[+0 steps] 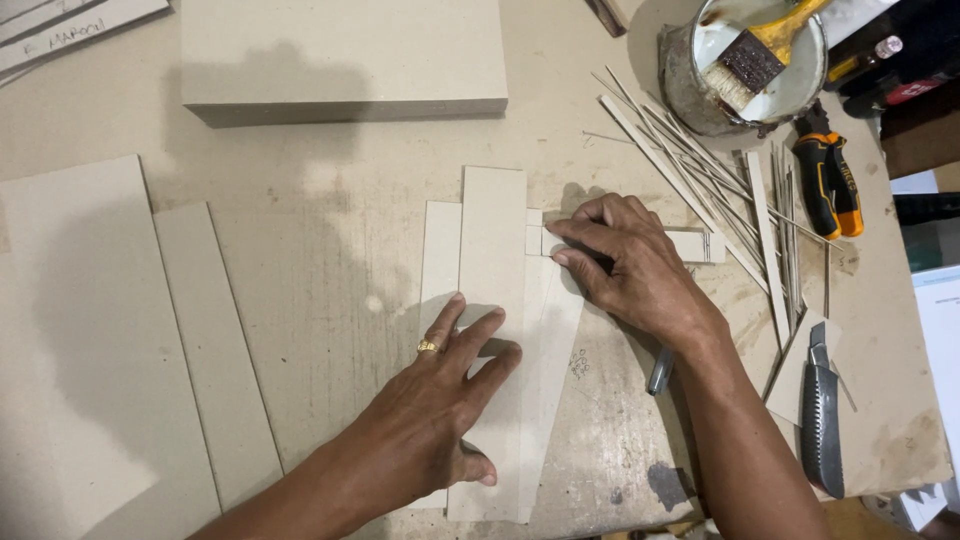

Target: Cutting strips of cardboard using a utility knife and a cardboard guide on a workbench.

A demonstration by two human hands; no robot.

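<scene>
Two hands press grey board strips flat at the middle of the desk [330, 330].

The long upright strip [492, 260] lies over wider board pieces; the left hand [440, 400], fingers spread flat and gripping nothing, holds it down. The right hand [625, 265], fingers bent with tips down and closed on nothing, presses a small crosswise strip [695, 245] just beside it. Farther out: thin offcut slivers [700, 165], a utility knife [822, 410], a glue tin [700, 85] with a brush [755, 55], and a thick board stack [340, 55].
</scene>
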